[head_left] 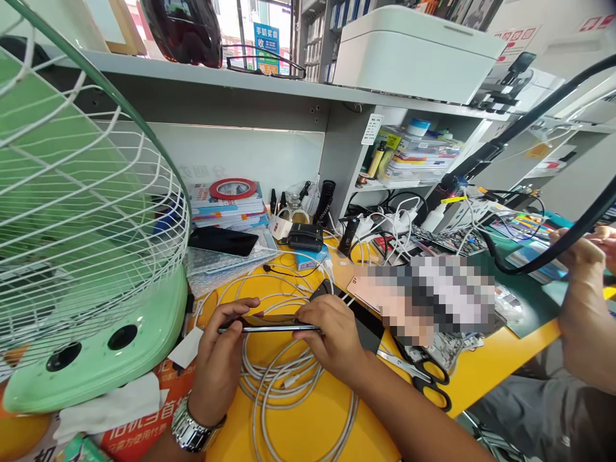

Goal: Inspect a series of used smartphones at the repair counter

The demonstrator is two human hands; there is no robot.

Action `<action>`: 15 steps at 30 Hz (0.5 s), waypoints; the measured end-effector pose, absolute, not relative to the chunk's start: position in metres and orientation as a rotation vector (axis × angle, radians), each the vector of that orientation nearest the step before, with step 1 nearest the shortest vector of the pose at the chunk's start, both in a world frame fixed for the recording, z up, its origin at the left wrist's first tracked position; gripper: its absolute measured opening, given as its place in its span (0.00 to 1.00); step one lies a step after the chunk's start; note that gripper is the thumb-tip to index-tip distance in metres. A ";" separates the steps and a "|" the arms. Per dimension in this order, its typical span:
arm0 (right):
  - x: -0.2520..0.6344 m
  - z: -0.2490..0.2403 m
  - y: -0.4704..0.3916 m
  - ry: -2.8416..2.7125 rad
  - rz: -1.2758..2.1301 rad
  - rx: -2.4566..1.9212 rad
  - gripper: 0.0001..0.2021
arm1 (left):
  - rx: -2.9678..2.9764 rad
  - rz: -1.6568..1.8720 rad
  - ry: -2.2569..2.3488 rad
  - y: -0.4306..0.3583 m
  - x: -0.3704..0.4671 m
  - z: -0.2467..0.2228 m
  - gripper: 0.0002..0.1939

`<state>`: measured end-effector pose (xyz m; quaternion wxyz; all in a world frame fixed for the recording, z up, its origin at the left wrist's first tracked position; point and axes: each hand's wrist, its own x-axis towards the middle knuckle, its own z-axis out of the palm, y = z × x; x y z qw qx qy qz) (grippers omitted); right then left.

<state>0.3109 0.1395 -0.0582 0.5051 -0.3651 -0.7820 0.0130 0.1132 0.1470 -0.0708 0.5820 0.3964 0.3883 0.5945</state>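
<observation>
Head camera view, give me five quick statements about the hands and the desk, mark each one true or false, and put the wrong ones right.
1. The left hand and right hand both grip a thin flat shiny-edged device. True.
2. A silver metal-link watch is on the right wrist. False: the watch is on the left wrist.
3. A red ring-shaped tape roll lies on stacked paper booklets. True.
4. Black-handled metal scissors are in the right hand. False: the scissors lie on the yellow tabletop.

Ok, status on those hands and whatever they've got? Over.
Left hand and right hand: both gripping thin phone-like device, seen edge-on. Coiled cable on desk below. Scissors beside right forearm.
</observation>
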 end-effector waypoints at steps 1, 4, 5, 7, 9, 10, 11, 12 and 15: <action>0.311 -0.058 0.139 -1.890 0.025 -0.879 0.05 | 0.925 1.391 0.912 0.147 0.113 -0.071 0.06; 0.310 -0.058 0.139 -1.910 0.002 -0.873 0.06 | 0.903 1.402 0.950 0.148 0.113 -0.070 0.05; 0.310 -0.058 0.139 -1.922 -0.006 -0.873 0.06 | 0.890 1.405 0.962 0.148 0.113 -0.070 0.05; 0.310 -0.057 0.139 -1.945 -0.025 -0.877 0.07 | 0.866 1.413 0.980 0.149 0.113 -0.069 0.06; 0.310 -0.056 0.139 -1.961 -0.041 -0.879 0.07 | 0.847 1.420 0.991 0.150 0.114 -0.068 0.06; 0.310 -0.056 0.138 -1.964 -0.046 -0.878 0.07 | 0.835 1.423 0.995 0.150 0.115 -0.067 0.07; 0.310 -0.056 0.138 -1.965 -0.050 -0.876 0.07 | 0.819 1.423 0.997 0.151 0.116 -0.067 0.07; 0.310 -0.056 0.138 -1.967 -0.052 -0.873 0.07 | 0.803 1.424 0.997 0.151 0.116 -0.066 0.07; 0.310 -0.056 0.139 -1.975 -0.065 -0.863 0.07 | 0.775 1.438 0.989 0.150 0.117 -0.064 0.07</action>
